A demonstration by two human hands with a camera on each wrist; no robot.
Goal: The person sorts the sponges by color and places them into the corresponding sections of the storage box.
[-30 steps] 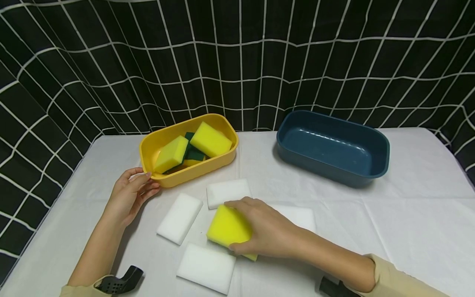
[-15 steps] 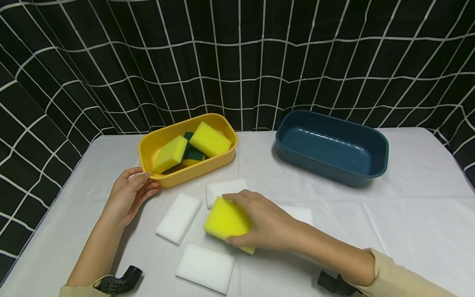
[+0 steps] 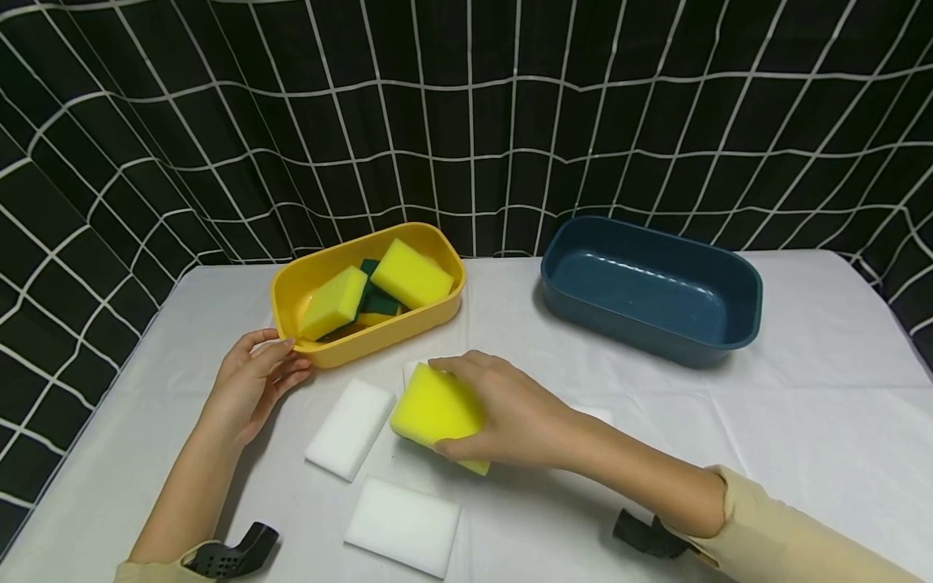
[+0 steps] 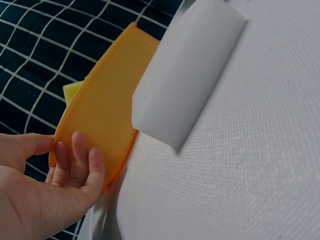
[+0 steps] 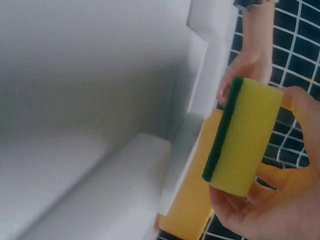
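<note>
My right hand (image 3: 503,413) grips a yellow scrub sponge (image 3: 437,409) between thumb and fingers, above the white tablecloth. In the right wrist view, the sponge (image 5: 250,137) shows a dark green scouring layer (image 5: 223,131) on the side facing the table. My left hand (image 3: 251,380) holds the near left corner of a yellow plastic bin (image 3: 372,344), thumb at the rim and fingers against the outer wall, as the left wrist view of the hand (image 4: 55,185) also shows. Several yellow-and-green sponges (image 3: 411,274) lie jumbled inside that bin.
White sponge blocks lie around the right hand: one at left (image 3: 350,429), one in front (image 3: 404,525), and others partly hidden behind the hand and forearm. A dark blue bin (image 3: 649,295) with nothing in it stands at back right. A black grid-patterned curtain (image 3: 496,121) hangs behind.
My right hand has lifted the yellow sponge off the table and carried it slightly left and away from me, toward the yellow bin. The left hand stays on the bin.
</note>
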